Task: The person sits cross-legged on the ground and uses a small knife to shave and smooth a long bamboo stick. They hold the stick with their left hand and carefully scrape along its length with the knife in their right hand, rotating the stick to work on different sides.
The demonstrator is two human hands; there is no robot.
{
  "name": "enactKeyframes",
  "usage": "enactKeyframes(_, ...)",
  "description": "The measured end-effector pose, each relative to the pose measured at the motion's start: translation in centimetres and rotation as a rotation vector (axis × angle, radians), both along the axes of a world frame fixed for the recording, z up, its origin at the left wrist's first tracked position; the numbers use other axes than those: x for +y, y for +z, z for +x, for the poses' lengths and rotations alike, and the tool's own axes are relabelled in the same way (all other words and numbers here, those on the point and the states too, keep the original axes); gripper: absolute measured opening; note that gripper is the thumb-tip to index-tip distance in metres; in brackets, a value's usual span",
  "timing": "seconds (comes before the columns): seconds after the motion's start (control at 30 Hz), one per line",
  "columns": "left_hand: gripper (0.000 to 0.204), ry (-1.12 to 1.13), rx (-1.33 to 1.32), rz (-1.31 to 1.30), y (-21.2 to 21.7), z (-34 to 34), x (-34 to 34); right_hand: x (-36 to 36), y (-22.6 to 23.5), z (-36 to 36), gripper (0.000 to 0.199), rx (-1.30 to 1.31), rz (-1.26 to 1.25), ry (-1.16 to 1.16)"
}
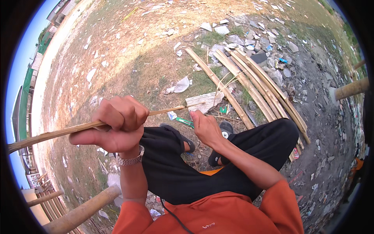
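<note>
My left hand [120,124], with a metal wristwatch [130,156] below it, is closed around a long split bamboo strip [54,135]. The strip runs from the left edge through my fist, and its thin end reaches over a pale weathered wood block [206,100] on the ground. Near that tip my right hand [206,128] is closed with the thumb on top, between my knees. What it grips is hidden by the fingers. Several long split bamboo slats [249,84] lie side by side on the ground ahead and to the right.
Bamboo poles stand out at the lower left [85,208] and far right [352,89]. Stone shards and litter [253,41] cover the ground beyond the slats. A green and white wrapper [183,121] lies by my feet, which wear dark sandals [226,128].
</note>
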State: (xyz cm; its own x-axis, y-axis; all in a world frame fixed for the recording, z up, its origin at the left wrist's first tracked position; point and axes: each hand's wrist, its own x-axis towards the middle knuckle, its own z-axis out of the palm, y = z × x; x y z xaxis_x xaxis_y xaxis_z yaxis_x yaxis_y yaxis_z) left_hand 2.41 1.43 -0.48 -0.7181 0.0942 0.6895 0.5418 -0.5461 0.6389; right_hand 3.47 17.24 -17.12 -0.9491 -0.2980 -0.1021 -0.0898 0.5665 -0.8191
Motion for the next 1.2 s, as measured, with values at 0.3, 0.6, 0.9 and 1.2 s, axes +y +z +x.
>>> enactKeyframes(0.3,0.061,0.085,-0.035,-0.023,-0.1,-0.2,0.9,1.0,-2.5,-0.1,0.044,-0.071,0.082,-0.141)
enactKeyframes(0.6,0.062,0.625,-0.241,0.107,0.1,0.3,3.2,-0.2,-2.1,0.8,0.039,-0.002,-0.17,-0.113)
enactKeyframes(0.9,0.058,0.631,-0.23,0.076,0.3,0.6,3.0,0.2,-2.3,0.5,0.041,-0.122,-0.106,-0.111)
enactKeyframes(1.2,0.058,0.536,-0.187,0.064,0.2,0.6,3.5,-0.1,-1.1,-0.2,0.038,-0.045,-0.145,-0.077)
